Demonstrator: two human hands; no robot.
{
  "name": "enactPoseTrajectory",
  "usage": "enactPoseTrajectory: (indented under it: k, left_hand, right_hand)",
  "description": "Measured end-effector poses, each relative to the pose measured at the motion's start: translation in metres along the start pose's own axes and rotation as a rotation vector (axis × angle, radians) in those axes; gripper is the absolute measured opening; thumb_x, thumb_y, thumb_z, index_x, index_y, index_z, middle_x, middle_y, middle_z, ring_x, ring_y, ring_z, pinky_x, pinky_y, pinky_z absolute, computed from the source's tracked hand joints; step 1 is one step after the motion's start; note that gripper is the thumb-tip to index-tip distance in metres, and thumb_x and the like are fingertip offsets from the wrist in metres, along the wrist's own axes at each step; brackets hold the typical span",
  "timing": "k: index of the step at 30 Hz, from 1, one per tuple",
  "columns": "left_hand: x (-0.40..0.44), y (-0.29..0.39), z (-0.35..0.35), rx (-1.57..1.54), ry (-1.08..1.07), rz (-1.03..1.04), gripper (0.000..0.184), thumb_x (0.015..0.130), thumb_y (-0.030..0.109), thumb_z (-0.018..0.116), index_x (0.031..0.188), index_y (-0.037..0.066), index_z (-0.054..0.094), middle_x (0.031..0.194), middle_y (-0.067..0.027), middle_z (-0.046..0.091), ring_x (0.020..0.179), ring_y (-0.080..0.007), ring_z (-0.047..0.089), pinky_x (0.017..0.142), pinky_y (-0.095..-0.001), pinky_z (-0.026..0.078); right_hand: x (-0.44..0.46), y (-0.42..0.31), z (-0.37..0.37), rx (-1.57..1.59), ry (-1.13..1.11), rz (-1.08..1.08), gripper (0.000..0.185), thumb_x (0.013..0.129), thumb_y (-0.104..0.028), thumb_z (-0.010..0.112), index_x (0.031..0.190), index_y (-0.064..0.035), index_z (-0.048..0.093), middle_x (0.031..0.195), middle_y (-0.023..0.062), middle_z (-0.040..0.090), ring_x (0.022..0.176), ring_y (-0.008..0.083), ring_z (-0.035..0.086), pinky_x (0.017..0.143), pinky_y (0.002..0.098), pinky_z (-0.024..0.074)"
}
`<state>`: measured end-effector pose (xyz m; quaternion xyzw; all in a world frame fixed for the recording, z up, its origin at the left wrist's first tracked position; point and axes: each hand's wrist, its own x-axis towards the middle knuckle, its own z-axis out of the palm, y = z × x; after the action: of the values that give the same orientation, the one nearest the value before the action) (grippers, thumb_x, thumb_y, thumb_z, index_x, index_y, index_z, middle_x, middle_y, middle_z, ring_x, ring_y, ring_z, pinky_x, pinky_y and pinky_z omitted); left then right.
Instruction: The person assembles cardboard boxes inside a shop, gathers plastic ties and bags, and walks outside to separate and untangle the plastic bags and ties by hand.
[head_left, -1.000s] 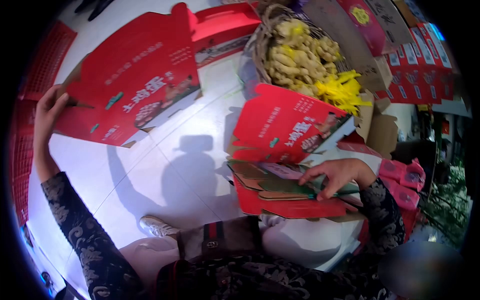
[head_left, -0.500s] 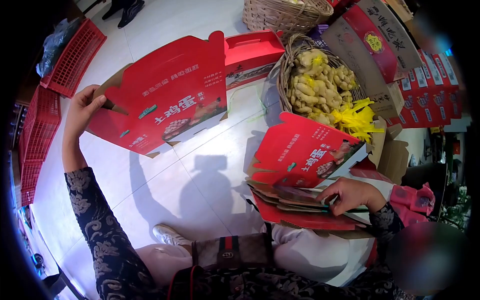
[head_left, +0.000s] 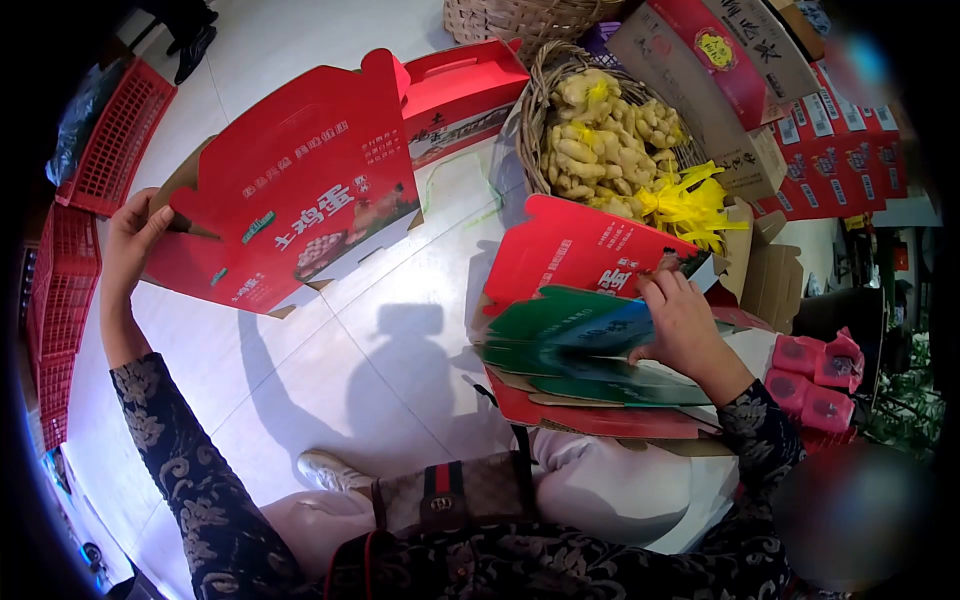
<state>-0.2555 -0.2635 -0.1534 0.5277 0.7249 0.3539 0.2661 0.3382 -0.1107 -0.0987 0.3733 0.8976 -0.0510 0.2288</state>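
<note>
At the left, my left hand (head_left: 138, 232) grips the edge of a flat red carton (head_left: 300, 185) with white lettering, held out over the floor. My right hand (head_left: 685, 325) pinches the upper edge of a green cardboard sheet (head_left: 575, 320), lifted from a stack of folded cartons beside my right leg. Behind the green sheet leans another red carton (head_left: 545, 245) with the same print. Below it, a red carton panel (head_left: 530, 408) lies under the folded green pieces.
A wicker basket (head_left: 533, 110) of ginger with yellow ribbons stands beyond the stack. Near it are a red carton with a handle (head_left: 465, 95) and printed boxes (head_left: 830, 155). Red crates (head_left: 120, 135) line the left side. Pink packages (head_left: 820, 375) lie right. A person's shoe (head_left: 195, 52) shows top left.
My right hand has moved up and raised a green sheet from the folded stack, spreading it open. My left hand still holds the red carton; the whole view has shifted.
</note>
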Motion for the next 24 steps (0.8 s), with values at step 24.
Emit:
enactPoseTrajectory:
  k: [24]
  left_hand:
    - [0.006, -0.027, -0.009, 0.0, 0.029, -0.054, 0.029, 0.087, 0.022, 0.059, 0.109, 0.002, 0.057, 0.091, -0.0019, 0.06, 0.085, -0.0075, 0.055, 0.077, -0.0208, 0.043]
  right_hand:
    - [-0.003, 0.034, 0.015, 0.157, -0.037, -0.121, 0.059, 0.07, -0.035, 0.071, 0.114, 0.0003, 0.053, 0.12, 0.0207, 0.051, 0.107, 0.0367, 0.05, 0.091, 0.039, 0.0409]
